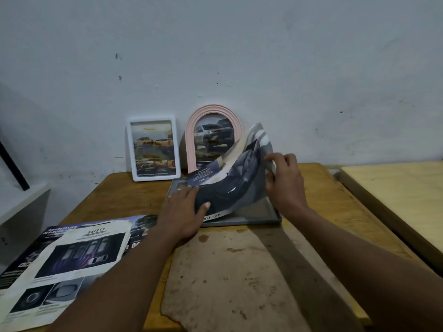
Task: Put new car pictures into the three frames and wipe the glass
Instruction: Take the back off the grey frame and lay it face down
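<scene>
On my feed the grey frame [239, 222] lies flat on the desk [115, 195], near the middle of the far edge. The car picture [242, 178] sits on it, only partly down. Its left end lies on the frame's left side and the rest curls up in an arc toward the wall.

My left grip [183, 212] is released. The fingers are straight, palm down, pressing the left end of the picture onto the frame, with the thumb stretched across the dark print. My right grip [285, 183] is pinching the picture's raised right edge between thumb and fingers, above the frame's right side.

Two more frames stand upright at the far edge, leaning on the wall. The white frame [155, 177] is toward the far left and the pink arched frame [213, 110] is just right of it. Each already holds a car picture. The curled sheet hides the arched frame's lower right part.

Loose brochure pages [79, 250] overlap at the near left corner, the top one headed SAFETY. A tan stained cloth [227, 271] is spread over the near middle of the desk, under my forearms. A paler second table [395, 188] stands just off the right edge.
</scene>
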